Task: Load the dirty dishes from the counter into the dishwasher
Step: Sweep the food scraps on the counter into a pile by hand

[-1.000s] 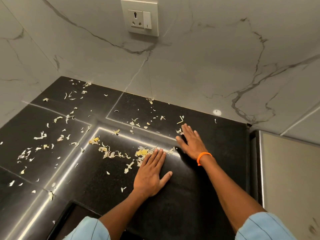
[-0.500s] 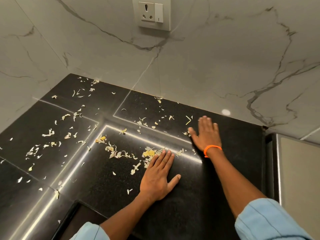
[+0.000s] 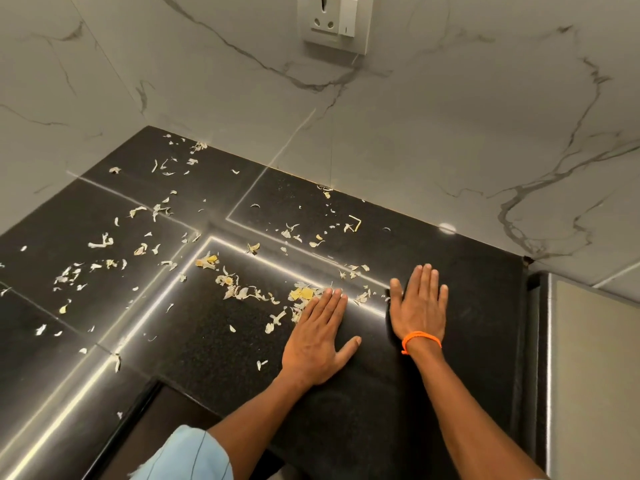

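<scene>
No dishes and no dishwasher are in view. I see a glossy black stone counter (image 3: pixel 346 427) in a corner, strewn with pale and yellow vegetable peel scraps (image 3: pixel 239 291). My left hand (image 3: pixel 317 337) lies flat, palm down, on the counter, its fingertips touching a small heap of yellow scraps (image 3: pixel 302 293). My right hand (image 3: pixel 420 304) also lies flat, palm down, to the right of it, with an orange thread band on the wrist. Both hands hold nothing. A few scraps lie between the two hands.
White marble-look wall tiles (image 3: pixel 450 133) close the counter at the back and left. A wall socket with a switch (image 3: pixel 334 20) sits high on the back wall. A steel-grey appliance surface (image 3: pixel 595 375) borders the counter on the right. The counter's front edge (image 3: pixel 138 407) steps in at lower left.
My right hand reached farther back along the counter, then drew toward me, sliding flat. My left hand stayed flat in place. The view shifted slightly.
</scene>
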Tool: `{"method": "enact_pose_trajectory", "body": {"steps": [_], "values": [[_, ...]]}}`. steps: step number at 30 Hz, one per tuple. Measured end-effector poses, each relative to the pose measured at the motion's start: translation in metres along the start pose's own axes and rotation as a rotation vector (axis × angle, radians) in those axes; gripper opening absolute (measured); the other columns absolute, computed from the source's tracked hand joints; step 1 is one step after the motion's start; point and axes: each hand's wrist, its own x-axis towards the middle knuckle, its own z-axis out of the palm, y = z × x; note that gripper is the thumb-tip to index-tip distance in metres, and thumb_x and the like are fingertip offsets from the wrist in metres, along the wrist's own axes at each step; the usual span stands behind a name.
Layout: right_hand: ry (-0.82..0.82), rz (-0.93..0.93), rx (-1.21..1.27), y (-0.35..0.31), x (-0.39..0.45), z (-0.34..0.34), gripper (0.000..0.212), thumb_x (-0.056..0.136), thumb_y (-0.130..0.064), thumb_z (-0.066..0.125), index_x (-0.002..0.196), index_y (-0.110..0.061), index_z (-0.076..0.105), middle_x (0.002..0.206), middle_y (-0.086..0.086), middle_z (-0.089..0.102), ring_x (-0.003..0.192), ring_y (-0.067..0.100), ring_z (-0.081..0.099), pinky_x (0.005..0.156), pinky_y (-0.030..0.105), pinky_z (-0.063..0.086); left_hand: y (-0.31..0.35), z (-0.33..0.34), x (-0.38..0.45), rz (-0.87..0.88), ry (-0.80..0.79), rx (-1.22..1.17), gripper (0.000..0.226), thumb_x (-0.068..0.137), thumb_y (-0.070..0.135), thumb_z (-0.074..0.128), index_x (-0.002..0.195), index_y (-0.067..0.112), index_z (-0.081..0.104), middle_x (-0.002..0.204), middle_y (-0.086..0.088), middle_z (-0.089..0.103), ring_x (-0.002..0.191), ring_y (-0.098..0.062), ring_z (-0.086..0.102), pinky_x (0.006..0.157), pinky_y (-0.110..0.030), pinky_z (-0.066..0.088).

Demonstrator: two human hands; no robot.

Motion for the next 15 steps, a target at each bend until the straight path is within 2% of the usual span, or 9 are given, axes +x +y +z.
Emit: {"method": "enact_pose_trajectory", "body": {"steps": [3, 5, 11, 13, 15], "values": [[-0.011, -0.015, -0.016, -0.03, -0.009, 0.005, 0.087, 0.098, -0.066, -0.005, 0.158, -0.006, 0.009, 0.166, 0.013, 0.008, 0.154, 0.026, 0.003, 0.125, 0.048, 0.006, -0.005, -0.005, -0.005, 0.05, 0.053, -0.133, 0.082, 0.102, 0.063, 0.037, 0.164, 0.018, 0.008, 0.171, 0.002, 0.001, 0.157, -0.01, -0.007, 0.128, -0.043, 0.01], [-0.015, -0.038, 0.003, -0.054, -0.011, 0.011, 0.088, 0.098, -0.067, -0.005, 0.158, -0.005, 0.01, 0.166, 0.013, 0.008, 0.154, 0.027, 0.003, 0.125, 0.048, 0.006, -0.011, -0.01, -0.012, 0.054, 0.091, -0.21, 0.081, 0.102, 0.057, 0.044, 0.164, 0.017, 0.009, 0.172, 0.002, 0.002, 0.158, -0.013, -0.004, 0.128, -0.044, 0.008], [-0.09, -0.147, 0.095, -0.127, -0.019, 0.021, 0.088, 0.096, -0.069, -0.007, 0.158, -0.008, 0.004, 0.166, 0.011, 0.002, 0.154, 0.025, -0.002, 0.125, 0.048, 0.0, -0.044, -0.022, -0.078, -0.013, -0.05, 0.024, 0.082, 0.103, 0.069, 0.022, 0.163, 0.021, -0.008, 0.169, 0.005, -0.019, 0.155, -0.013, -0.02, 0.126, -0.042, -0.005], [-0.186, -0.251, 0.18, -0.147, -0.02, 0.022, 0.085, 0.096, -0.07, -0.004, 0.158, -0.014, 0.005, 0.166, 0.004, -0.002, 0.154, 0.021, -0.005, 0.124, 0.043, -0.007, -0.059, -0.021, -0.092, -0.02, -0.084, 0.078, 0.082, 0.102, 0.071, 0.02, 0.163, 0.022, -0.004, 0.17, 0.007, -0.016, 0.155, -0.014, -0.019, 0.125, -0.044, -0.001], [-0.36, -0.382, 0.386, -0.161, -0.016, 0.017, 0.078, 0.098, -0.069, 0.006, 0.159, -0.02, 0.012, 0.166, -0.002, 0.003, 0.154, 0.013, -0.001, 0.124, 0.037, -0.006, -0.07, -0.019, -0.093, -0.037, -0.101, 0.111, 0.084, 0.1, 0.074, 0.019, 0.163, 0.023, -0.001, 0.17, 0.007, -0.012, 0.155, -0.014, -0.019, 0.125, -0.044, 0.001]]}}
